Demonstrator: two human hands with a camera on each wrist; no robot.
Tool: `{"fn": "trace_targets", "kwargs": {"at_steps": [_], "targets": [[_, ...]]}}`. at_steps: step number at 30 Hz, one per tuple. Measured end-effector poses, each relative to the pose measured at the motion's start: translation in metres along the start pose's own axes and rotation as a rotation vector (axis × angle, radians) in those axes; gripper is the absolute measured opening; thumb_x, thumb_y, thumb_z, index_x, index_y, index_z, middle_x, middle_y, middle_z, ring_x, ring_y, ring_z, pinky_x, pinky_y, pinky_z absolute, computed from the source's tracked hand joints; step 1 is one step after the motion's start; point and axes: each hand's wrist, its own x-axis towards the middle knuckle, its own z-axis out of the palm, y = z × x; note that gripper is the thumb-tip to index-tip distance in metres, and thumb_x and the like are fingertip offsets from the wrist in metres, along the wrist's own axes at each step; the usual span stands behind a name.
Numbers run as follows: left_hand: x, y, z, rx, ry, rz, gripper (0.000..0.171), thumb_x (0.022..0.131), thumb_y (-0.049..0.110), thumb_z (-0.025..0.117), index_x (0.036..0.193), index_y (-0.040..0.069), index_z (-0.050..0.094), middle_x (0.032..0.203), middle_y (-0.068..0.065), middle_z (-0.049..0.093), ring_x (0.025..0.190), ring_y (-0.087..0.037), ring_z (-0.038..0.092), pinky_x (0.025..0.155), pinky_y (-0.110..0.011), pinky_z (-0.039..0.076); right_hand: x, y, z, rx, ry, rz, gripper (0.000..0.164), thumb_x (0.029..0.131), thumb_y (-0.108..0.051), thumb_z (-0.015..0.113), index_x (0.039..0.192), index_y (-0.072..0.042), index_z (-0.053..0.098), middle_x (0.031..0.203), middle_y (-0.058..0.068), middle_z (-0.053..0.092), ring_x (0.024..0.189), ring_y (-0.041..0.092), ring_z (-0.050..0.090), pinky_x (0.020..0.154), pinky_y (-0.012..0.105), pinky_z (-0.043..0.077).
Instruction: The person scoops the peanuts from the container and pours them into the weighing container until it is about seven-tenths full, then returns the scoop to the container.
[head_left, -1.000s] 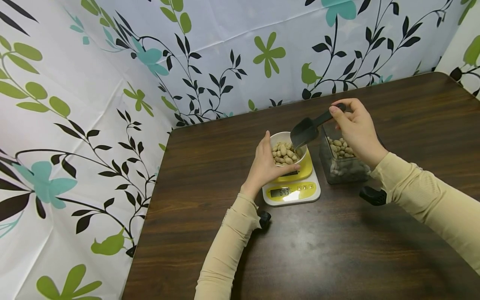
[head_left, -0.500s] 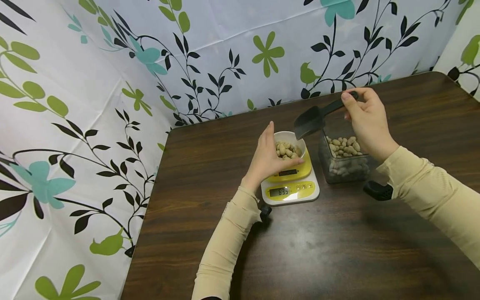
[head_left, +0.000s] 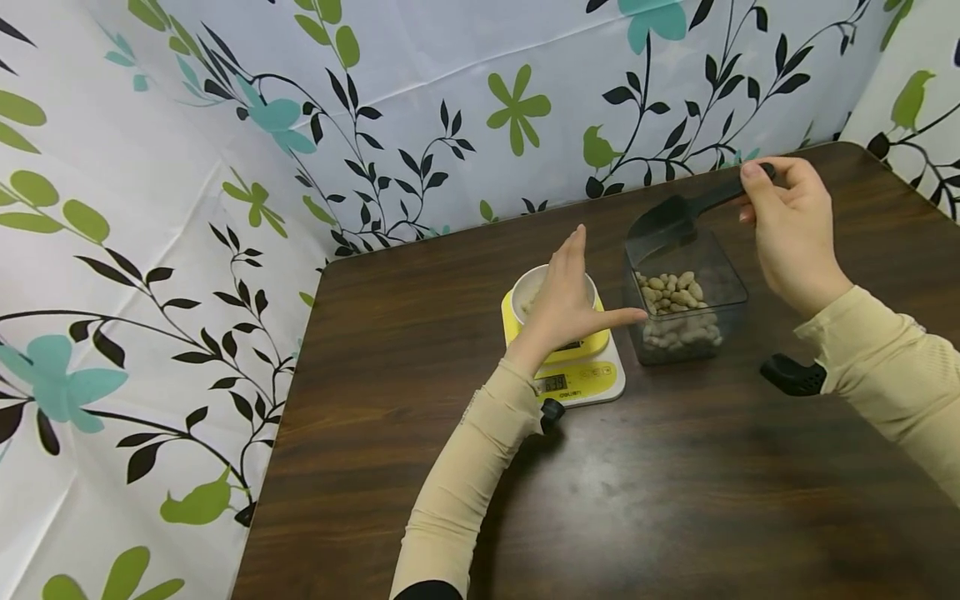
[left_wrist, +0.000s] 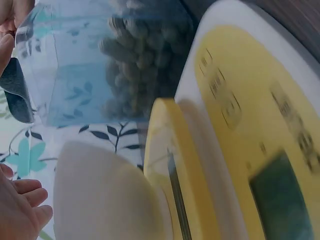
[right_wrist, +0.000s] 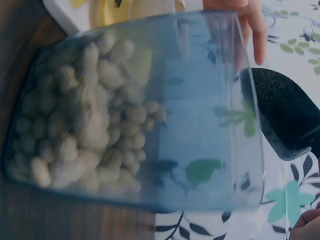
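My left hand (head_left: 566, 308), fingers straight and thumb stretched out to the right, is beside the white bowl (head_left: 527, 289) and hides part of it. A narrow gap parts its fingers from the bowl (left_wrist: 100, 195) in the left wrist view. Peanuts show faintly in the bowl, which stands on a yellow and white kitchen scale (head_left: 592, 382) with a lit display. My right hand (head_left: 798, 233) grips the handle of a black scoop (head_left: 663, 227). The scoop's blade looks empty and is over the far left rim of a clear container (head_left: 726, 279) holding peanuts (head_left: 671, 292).
The container stands close to the right of the scale on a dark wooden table (head_left: 675, 500). Behind the table hangs a white cloth (head_left: 420, 50) printed with leaves and flowers. Black wrist-worn devices (head_left: 793, 375) stick out below the sleeves.
The right hand has moved right with the scoop, from above the bowl to above the container. The left hand has come away from the bowl's side and shifted right, its fingers straightened.
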Motion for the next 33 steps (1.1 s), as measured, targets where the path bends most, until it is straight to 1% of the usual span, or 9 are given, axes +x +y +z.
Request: {"fn": "trace_targets", "kwargs": {"at_steps": [5,10,12,17,19,24,27,31,33], "targets": [[0.005,0.014,0.004,0.039,-0.024,0.025,0.124,0.066,0.069,0.068,0.149,0.026,-0.012,0.158,0.002,0.005,0.146,-0.016,0.012,0.117,-0.038,0.022,0.000,0.002,-0.014,-0.013,0.021,0.023,0.020,0.089,-0.021,0.061,0.102,-0.010,0.051,0.066,-0.003,0.054,0.062,0.008,0.047,0.059,0.015,0.039],[0.007,0.022,0.009,0.071,-0.046,0.041,0.126,0.065,0.069,0.069,0.149,0.026,-0.015,0.158,0.000,0.005,0.146,-0.016,0.011,0.117,-0.036,0.022,-0.003,0.010,-0.023,-0.113,0.014,0.059,0.019,0.089,-0.025,0.061,0.100,-0.013,0.053,0.066,-0.007,0.058,0.060,0.006,0.048,0.056,0.014,0.038],[0.008,0.024,0.012,0.082,-0.053,0.049,0.127,0.064,0.069,0.069,0.149,0.025,-0.015,0.158,0.000,0.005,0.146,-0.016,0.011,0.118,-0.035,0.020,-0.004,0.014,-0.025,-0.198,0.000,0.072,0.018,0.089,-0.028,0.061,0.100,-0.015,0.054,0.065,-0.010,0.059,0.059,0.004,0.048,0.053,0.015,0.036],[0.008,0.027,0.018,0.103,-0.074,0.082,0.127,0.065,0.068,0.069,0.149,0.021,-0.013,0.159,0.000,0.004,0.146,-0.017,0.011,0.119,-0.032,0.013,-0.008,0.023,-0.027,-0.486,-0.036,0.095,0.017,0.091,-0.037,0.056,0.100,-0.022,0.053,0.063,-0.019,0.057,0.058,0.001,0.047,0.042,0.022,0.028],[0.008,0.028,0.019,0.115,-0.083,0.093,0.127,0.066,0.068,0.069,0.149,0.019,-0.013,0.159,-0.001,0.003,0.146,-0.017,0.010,0.120,-0.032,0.011,-0.010,0.026,-0.026,-0.560,-0.053,0.102,0.017,0.092,-0.039,0.054,0.100,-0.024,0.051,0.063,-0.021,0.056,0.058,0.001,0.046,0.041,0.023,0.026],[0.010,0.032,0.022,0.144,-0.092,0.103,0.127,0.067,0.069,0.067,0.149,0.017,-0.014,0.159,-0.003,0.004,0.146,-0.017,0.010,0.120,-0.032,0.009,-0.014,0.032,-0.024,-0.600,-0.094,0.093,0.018,0.092,-0.040,0.052,0.100,-0.024,0.051,0.063,-0.022,0.056,0.059,0.003,0.045,0.045,0.024,0.028],[0.012,0.033,0.023,0.153,-0.093,0.106,0.126,0.068,0.069,0.067,0.149,0.017,-0.014,0.159,-0.003,0.004,0.146,-0.018,0.011,0.120,-0.032,0.009,-0.017,0.034,-0.025,-0.614,-0.109,0.079,0.017,0.093,-0.040,0.052,0.099,-0.024,0.052,0.059,-0.021,0.052,0.053,0.003,0.040,0.044,0.025,0.027],[0.013,0.034,0.024,0.159,-0.094,0.111,0.125,0.069,0.069,0.066,0.149,0.017,-0.015,0.159,-0.003,0.004,0.146,-0.017,0.010,0.120,-0.033,0.008,-0.019,0.035,-0.026,-0.635,-0.129,0.061,0.016,0.093,-0.041,0.052,0.098,-0.025,0.053,0.051,-0.016,0.041,0.041,0.007,0.028,0.040,0.031,0.022],[0.013,0.034,0.024,0.158,-0.094,0.111,0.124,0.070,0.069,0.065,0.149,0.017,-0.015,0.159,-0.003,0.004,0.146,-0.016,0.010,0.120,-0.032,0.008,-0.020,0.036,-0.026,-0.645,-0.133,0.053,0.017,0.093,-0.041,0.053,0.099,-0.026,0.055,0.051,-0.014,0.038,0.040,0.008,0.026,0.040,0.032,0.021]]}}
